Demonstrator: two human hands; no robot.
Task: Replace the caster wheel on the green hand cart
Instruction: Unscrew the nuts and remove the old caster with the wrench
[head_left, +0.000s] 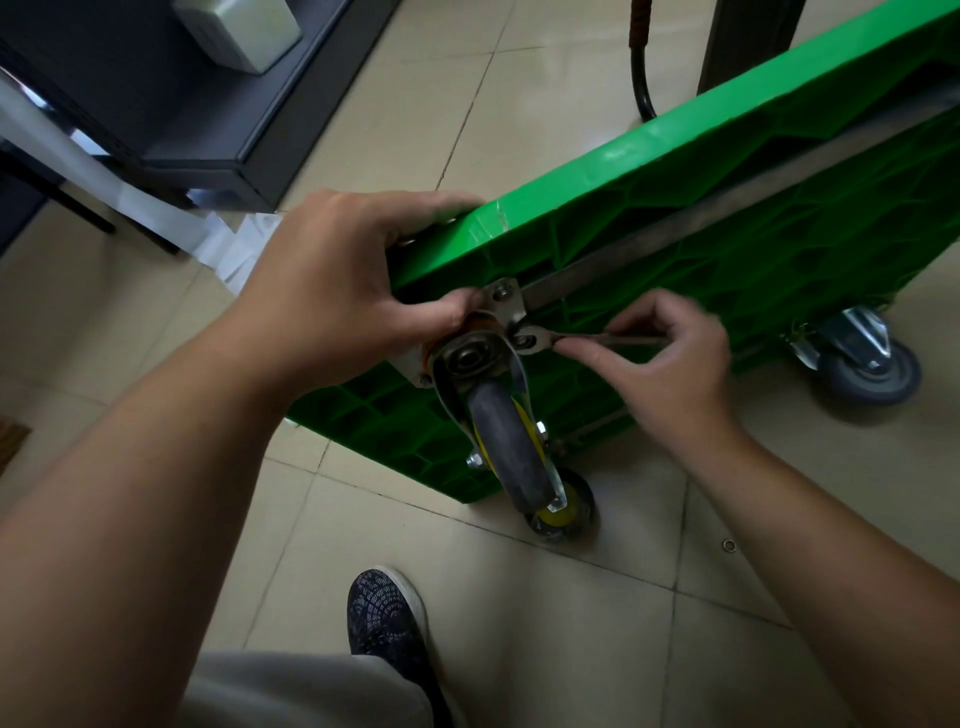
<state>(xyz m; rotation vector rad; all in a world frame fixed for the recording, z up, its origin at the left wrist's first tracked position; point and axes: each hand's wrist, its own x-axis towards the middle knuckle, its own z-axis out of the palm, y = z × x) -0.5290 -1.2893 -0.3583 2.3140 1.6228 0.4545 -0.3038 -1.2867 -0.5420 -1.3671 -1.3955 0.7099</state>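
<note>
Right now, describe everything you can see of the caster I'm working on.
The caster has a dark grey rubber tread, yellow hub, metal fork and swivel bearing. Its mounting plate sits against the underside of the tipped green cart. The left hand grips the cart beside it; the right hand pinches a wrench on a plate bolt.

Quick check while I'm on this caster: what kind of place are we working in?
Probably an indoor office or storeroom: beige tiled floor, a dark cabinet holding a pale plastic unit, and the green cart tipped up on the tiles.
</note>
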